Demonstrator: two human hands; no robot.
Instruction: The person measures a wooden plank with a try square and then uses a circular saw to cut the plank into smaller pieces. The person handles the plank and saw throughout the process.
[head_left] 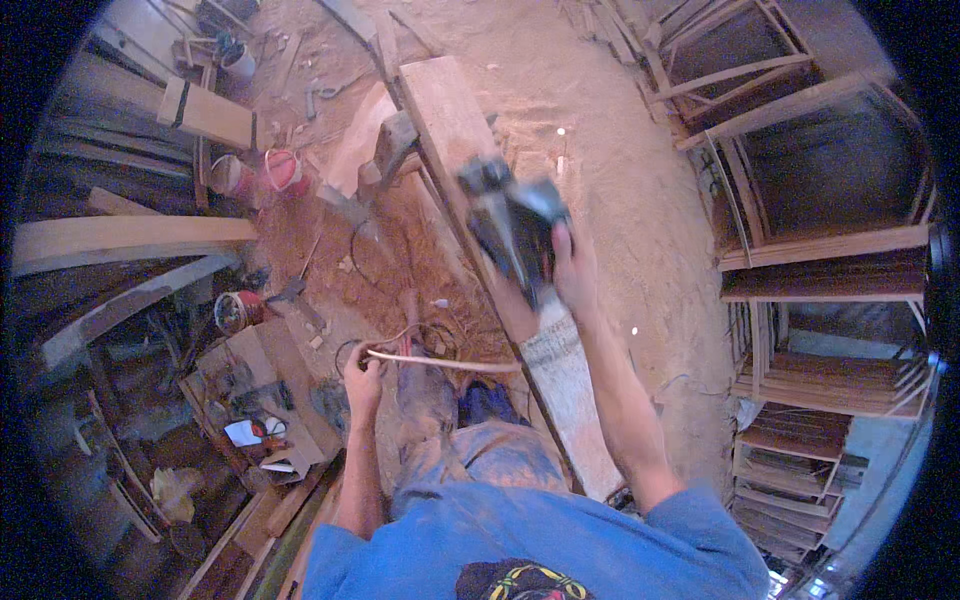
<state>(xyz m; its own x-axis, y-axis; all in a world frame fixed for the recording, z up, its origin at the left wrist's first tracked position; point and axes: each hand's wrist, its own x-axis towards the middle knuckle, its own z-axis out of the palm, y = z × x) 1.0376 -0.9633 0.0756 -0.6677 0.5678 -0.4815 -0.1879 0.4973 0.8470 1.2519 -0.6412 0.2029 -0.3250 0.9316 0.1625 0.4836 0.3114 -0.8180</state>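
A long wooden board (570,390) runs away from me, its near part pale and rough, its far part smoother and browner. My right hand (574,272) is closed on the handle of a dark electric hand planer (512,235), which rests on the board around its middle. The planer is blurred, and its underside is hidden. To the left of the board, my left hand (364,364) pinches a power cord (440,362). A pale stretch of that cord reaches toward the board, and darker loops hang beside the hand.
Sawdust covers the floor (630,190). A wooden support (390,150) stands beside the board's far half. Red buckets (284,172) sit at the left, near stacked planks (135,240). Wooden racks (820,250) with boards line the right side. A small cluttered table (270,400) stands at lower left.
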